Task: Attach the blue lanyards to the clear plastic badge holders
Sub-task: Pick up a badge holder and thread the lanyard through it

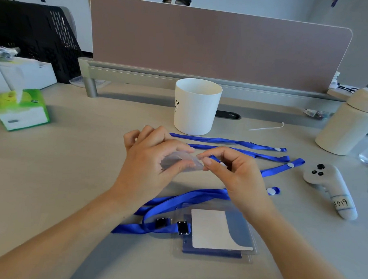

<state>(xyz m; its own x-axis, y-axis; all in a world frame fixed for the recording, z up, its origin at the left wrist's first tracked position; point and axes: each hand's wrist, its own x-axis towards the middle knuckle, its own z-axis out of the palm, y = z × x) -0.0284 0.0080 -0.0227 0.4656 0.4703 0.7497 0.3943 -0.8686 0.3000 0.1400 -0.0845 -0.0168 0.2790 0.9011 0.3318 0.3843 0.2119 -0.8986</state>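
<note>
My left hand has its grip closed on a clear badge holder, thumb on top and fingers beneath, bending the soft plastic and holding it above the worktop. My right hand pinches the end of a blue lanyard between thumb and forefinger, right against the holder's right edge; whether the strap has passed through the slot I cannot tell.

Beyond my hands, two more blue lanyards lie stretched left to right, their snap ends to the right. Another strap end with a white snap runs out from behind my right hand, and a small looped end lies just right of my wrist.

Nearer to me sits a stack of badge holders with a blue-and-white card inside the top one. Lanyards with black clips are fastened at its left edge, their straps trailing left and far.

A white cup stands on the far side, a green tissue box at far left, a white controller on the right and a cream canister at far right.
</note>
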